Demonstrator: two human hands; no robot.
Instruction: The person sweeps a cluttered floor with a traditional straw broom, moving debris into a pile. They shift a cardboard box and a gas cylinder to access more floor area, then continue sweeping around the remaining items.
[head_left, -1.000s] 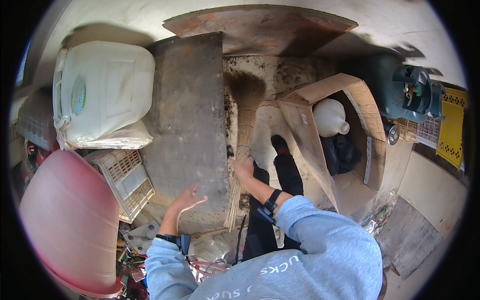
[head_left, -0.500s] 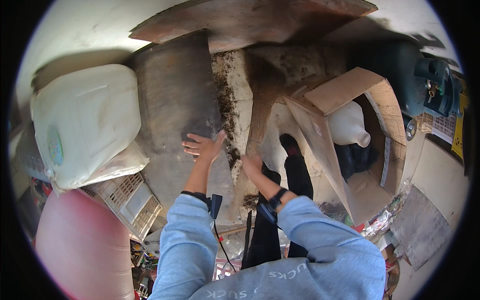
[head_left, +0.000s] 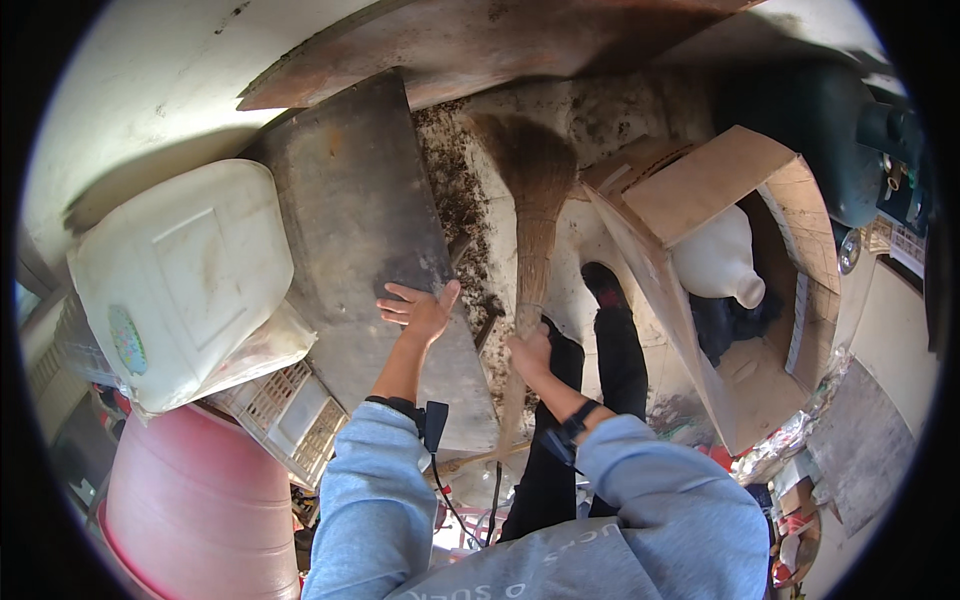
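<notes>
My right hand [head_left: 530,352] is closed round the handle of a straw broom [head_left: 538,200], its brown bristles fanned out on the dirty floor beyond. Under my left hand [head_left: 417,310], which is open with fingers spread, lies or leans a large grey board [head_left: 350,200]; the thumb is by its right edge, and I cannot tell how firmly the palm rests on it. Dark crumbly dirt [head_left: 465,190] is scattered along that edge, between the board and the bristles. My feet stand just right of the broom handle.
At right, an open cardboard box [head_left: 690,330] holds a white plastic jug [head_left: 715,255]. A dark green gas cylinder [head_left: 800,140] stands behind it. On the left are a large whitish container [head_left: 190,280], a plastic crate [head_left: 285,415] and a pink tub [head_left: 190,510]. A reddish-brown panel [head_left: 480,50] spans the back.
The broom bristles are sharper now and sit a little to the right. My right hand, still on the handle, is slightly lower and further right. The left hand stays spread by the board's edge.
</notes>
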